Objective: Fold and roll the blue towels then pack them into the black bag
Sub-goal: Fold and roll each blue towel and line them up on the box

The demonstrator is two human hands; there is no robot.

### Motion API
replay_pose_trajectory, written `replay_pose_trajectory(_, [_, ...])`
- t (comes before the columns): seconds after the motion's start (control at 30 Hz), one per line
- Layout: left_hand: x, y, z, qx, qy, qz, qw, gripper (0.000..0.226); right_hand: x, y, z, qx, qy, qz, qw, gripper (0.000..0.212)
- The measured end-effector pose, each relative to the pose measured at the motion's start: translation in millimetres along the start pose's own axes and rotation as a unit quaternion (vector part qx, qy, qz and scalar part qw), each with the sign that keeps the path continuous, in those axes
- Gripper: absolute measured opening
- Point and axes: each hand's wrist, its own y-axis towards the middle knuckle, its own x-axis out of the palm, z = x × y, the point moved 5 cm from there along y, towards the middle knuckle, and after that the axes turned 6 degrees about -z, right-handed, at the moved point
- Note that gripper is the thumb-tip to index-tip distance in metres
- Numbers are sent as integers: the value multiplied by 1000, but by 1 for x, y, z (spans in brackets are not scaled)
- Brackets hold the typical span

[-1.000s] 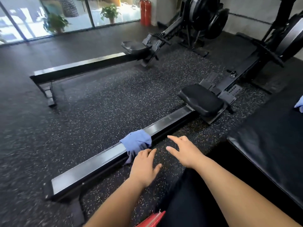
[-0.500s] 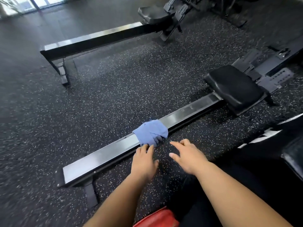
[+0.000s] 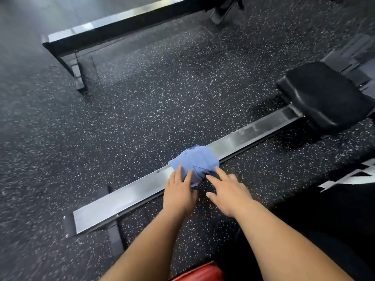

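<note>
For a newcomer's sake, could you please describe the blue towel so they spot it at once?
Take the nearer rowing machine's silver rail on the speckled floor. Midway along it, touching the left hand, lies the blue towel. Nothing else in view is blue cloth.

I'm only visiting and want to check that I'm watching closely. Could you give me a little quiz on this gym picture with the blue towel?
1. True or false: the blue towel lies bunched up across the metal rail.
2. What sits at the rail's far right end? A) a black seat B) a potted plant C) a water bottle
3. Fill in: the fingers of the left hand and the right hand are ____ (straight, or curled round the towel).

Key: 1 true; 2 A; 3 straight.
</note>
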Motion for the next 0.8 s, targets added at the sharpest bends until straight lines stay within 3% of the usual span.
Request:
replay_pose_trajectory(0.27, [8,8,-5,21,43,-10,999,87,1,46,-6,-12,-65,-6,998,65])
replay_pose_trajectory(0.4, [6,11,-11,34,57,-11,998,85,-1,59,-7,-3,-77,27,997,75])
replay_pose_trajectory(0.5, [5,11,-12,39,59,-9,997,84,-7,59,-4,-5,-72,46,996,67])
replay_pose_trajectory(0.67, [1,10,-6,27,34,-7,999,81,2,57,-3,-30,-76,-22,996,51])
replay_pose_trajectory(0.8, [-1,11,-5,27,28,-5,999,79,0,59,-10,-15,-48,21,999,62])
